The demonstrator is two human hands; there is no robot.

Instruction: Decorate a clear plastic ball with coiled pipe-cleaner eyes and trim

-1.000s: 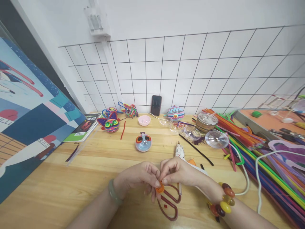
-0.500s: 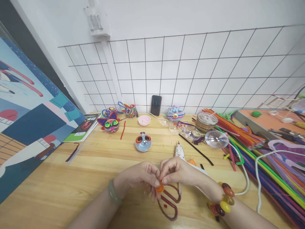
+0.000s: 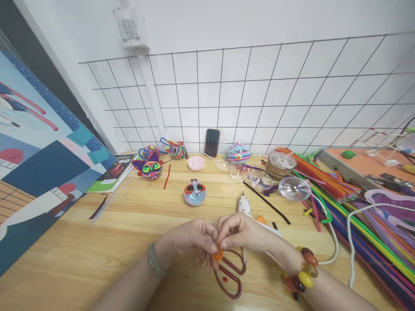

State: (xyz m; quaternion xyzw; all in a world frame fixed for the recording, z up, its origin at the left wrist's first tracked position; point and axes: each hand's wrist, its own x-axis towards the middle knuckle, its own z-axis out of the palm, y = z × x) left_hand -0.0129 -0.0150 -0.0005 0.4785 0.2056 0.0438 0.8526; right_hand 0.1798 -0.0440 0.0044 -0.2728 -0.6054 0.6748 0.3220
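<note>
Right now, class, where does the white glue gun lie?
In the head view, the glue gun lies mid-table, just beyond the right hand, left of a black pipe cleaner.

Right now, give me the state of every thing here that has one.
left hand, pinching the orange coil.
right hand, pinching the same coil.
scissors, lying flat, blades hidden.
glue gun, lying down, unheld.
phone, screen dark, propped upright.
clear half-sphere, open, empty.

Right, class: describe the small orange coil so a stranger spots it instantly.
On the pale wooden table, find where the left hand and right hand meet. Pinched between them is the small orange coil, above dark red scissors; nothing else is held.
</note>
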